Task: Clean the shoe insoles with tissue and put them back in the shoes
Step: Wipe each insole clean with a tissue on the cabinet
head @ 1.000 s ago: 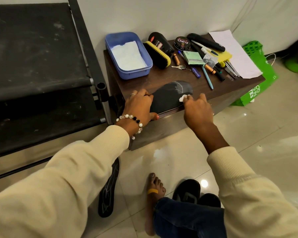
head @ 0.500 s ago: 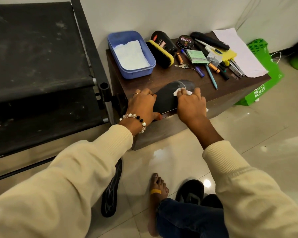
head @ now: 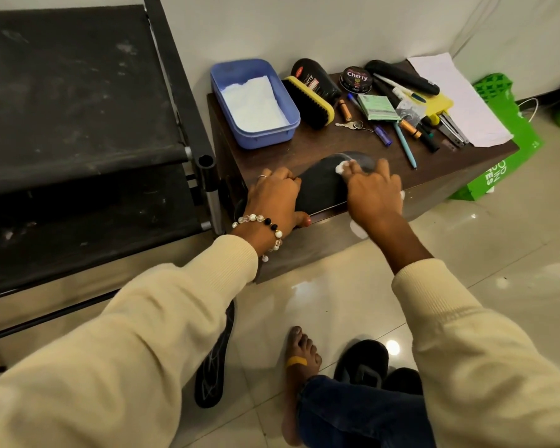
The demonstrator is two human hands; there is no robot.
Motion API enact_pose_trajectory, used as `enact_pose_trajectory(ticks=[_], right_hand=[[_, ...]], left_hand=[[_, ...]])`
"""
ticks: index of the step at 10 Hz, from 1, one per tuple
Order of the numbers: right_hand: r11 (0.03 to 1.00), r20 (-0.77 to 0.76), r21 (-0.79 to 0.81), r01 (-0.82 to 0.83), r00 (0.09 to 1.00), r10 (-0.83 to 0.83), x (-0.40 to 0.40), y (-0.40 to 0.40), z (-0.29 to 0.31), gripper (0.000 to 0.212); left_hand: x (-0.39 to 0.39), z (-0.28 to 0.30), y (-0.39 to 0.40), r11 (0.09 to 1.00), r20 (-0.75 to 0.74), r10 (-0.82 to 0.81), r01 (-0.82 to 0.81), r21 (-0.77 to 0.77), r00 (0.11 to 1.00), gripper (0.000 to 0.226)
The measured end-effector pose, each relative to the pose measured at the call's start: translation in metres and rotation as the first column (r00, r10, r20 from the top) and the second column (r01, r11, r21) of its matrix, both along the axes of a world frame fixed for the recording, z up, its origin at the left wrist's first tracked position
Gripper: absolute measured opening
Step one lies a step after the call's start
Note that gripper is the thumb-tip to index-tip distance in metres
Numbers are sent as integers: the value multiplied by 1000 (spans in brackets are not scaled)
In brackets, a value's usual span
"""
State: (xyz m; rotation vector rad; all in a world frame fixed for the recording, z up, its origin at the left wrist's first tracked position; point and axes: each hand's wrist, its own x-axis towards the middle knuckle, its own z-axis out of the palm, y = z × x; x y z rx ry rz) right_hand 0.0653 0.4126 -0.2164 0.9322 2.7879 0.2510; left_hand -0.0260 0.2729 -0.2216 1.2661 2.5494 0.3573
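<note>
Clutter fills the far side of the dark wooden table (head: 304,150): a blue plastic tub (head: 283,101) holding white tissue, a yellow-backed shoe brush (head: 309,101), a black polish bottle (head: 316,79), a tin of Cherry polish (head: 357,79), a green notepad (head: 376,107), keys (head: 349,125), pens and a sheet of paper (head: 456,98). A green bag (head: 501,134) leans beside the table.

The dark insole (head: 324,185) lies flat along the table's near edge, between the two hands. The left hand (head: 275,198) lies over its heel end, fingers curled on top and thumb tucked under the table edge, pinning it down. The right hand (head: 374,192) presses a wad of white tissue (head: 437,165) onto the toe half, fingers bent over the wad.

A second insole (head: 212,376) lies on the tiled floor, partly behind the left sleeve. A black shoe (head: 359,360) sits by the bare foot (head: 299,357), partly covered by a jeans leg. Most of the wad is hidden under the fingers.
</note>
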Motion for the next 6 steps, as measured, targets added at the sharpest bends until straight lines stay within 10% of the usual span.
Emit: enact_pose_trajectory(ticks=[6], right_hand=[[1000,13,-24,2,1000,-2,-9,-1,-1,49]], left_hand=[[-1,-1,1,1000,0,-2,2,1,1000,70]])
